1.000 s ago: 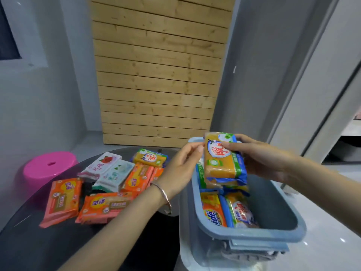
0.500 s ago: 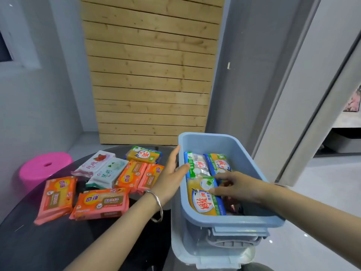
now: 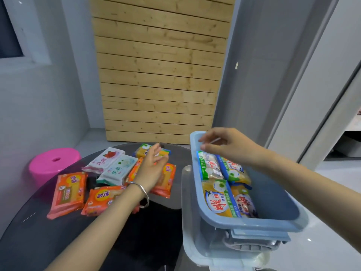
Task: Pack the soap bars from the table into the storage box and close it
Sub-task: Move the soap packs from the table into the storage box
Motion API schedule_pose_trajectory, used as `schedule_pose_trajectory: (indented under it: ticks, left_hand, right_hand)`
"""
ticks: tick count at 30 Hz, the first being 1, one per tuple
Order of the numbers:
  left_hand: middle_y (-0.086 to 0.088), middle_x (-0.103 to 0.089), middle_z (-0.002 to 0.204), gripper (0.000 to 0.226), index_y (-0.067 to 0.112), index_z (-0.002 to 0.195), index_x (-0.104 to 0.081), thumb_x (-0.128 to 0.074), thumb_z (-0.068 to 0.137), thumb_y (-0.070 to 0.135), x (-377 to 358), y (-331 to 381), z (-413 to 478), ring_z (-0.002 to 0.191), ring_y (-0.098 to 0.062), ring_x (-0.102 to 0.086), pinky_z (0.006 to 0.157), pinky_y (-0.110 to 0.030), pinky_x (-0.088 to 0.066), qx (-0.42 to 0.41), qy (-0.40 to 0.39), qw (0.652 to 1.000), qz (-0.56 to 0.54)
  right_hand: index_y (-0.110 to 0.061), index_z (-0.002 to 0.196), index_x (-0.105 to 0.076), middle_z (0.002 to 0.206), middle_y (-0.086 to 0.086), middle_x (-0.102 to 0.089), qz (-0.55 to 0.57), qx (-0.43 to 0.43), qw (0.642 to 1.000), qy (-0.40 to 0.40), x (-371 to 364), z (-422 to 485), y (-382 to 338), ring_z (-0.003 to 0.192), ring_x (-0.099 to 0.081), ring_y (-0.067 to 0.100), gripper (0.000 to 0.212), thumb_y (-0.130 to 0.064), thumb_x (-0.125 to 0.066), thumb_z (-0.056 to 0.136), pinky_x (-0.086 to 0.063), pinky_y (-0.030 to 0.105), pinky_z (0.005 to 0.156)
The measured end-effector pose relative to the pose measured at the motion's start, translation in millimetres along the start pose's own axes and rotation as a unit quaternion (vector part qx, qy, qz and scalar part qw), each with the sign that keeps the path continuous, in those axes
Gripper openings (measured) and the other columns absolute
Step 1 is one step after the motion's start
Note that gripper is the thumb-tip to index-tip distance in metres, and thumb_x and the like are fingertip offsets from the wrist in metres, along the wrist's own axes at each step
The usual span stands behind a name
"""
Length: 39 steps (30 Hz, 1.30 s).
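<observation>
Head view: the left hand (image 3: pixel 152 169) hovers with loose fingers over the soap bars (image 3: pixel 68 192) on the dark table (image 3: pixel 39 241). It is blurred, but seems to hold nothing. The right hand (image 3: pixel 228 147), relaxed and empty, hangs above the far end of the blue storage box (image 3: pixel 254 224), where four packed bars (image 3: pixel 218 200) lie.

We record a dark, glossy counter (image 3: pixel 39 241) with a curved far edge. Lying flat on it are a red-flowered white soap pack (image 3: pixel 104 159) touching a green-printed white soap pack (image 3: pixel 117 170), orange soap packs (image 3: pixel 68 193) close around them, and a yellow soap pack (image 3: pixel 143 150) at the far edge. We cannot tell whether the storage box (image 3: pixel 244 224) rests on the counter.
</observation>
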<state>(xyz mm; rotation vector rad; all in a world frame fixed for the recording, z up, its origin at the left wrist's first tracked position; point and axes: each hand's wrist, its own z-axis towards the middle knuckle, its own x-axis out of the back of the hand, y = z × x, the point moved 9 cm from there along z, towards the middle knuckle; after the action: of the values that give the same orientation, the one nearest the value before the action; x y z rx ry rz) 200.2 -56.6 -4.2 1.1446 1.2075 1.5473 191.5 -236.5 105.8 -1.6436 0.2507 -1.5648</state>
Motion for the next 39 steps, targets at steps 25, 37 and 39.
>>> schedule_pose_trajectory:
  ticks: [25,37,39]
  left_hand:
    - [-0.018,-0.06,0.122,0.039,0.009,0.107,-0.039,-0.028,0.094,0.043,58.8,-100.6,134.9,0.124,-0.033,-0.048,0.116,-0.046,-0.012,0.075,0.019,0.918,0.389]
    - [-0.009,-0.052,0.118,0.042,0.001,0.125,-0.035,-0.054,0.09,0.013,93.9,-19.0,96.7,0.104,-0.019,-0.054,0.057,-0.008,-0.044,-0.003,0.211,0.975,-0.076]
    - [-0.001,-0.047,0.123,0.06,0.004,0.135,-0.033,-0.062,0.085,0.019,99.3,4.0,92.4,0.108,-0.012,-0.05,0.068,-0.006,-0.048,-0.014,0.207,0.973,-0.096]
  right_hand:
    - [-0.01,0.138,-0.045,0.137,0.01,-0.056,0.13,-0.402,0.899,-0.12,-174.5,155.9,63.8,0.126,-0.053,0.022,0.046,-0.033,-0.041,0.099,-0.034,0.038,0.111]
    - [-0.004,0.125,-0.056,0.11,0.012,-0.064,0.249,-0.289,0.924,0.023,-137.0,142.3,33.4,0.075,-0.048,0.014,0.035,-0.019,-0.054,0.093,-0.032,0.02,0.059]
    - [-0.01,0.127,-0.052,0.108,0.01,-0.061,0.291,-0.239,0.925,0.053,-121.7,137.8,20.2,0.069,-0.047,0.009,0.038,-0.021,-0.059,0.091,-0.031,0.018,0.054]
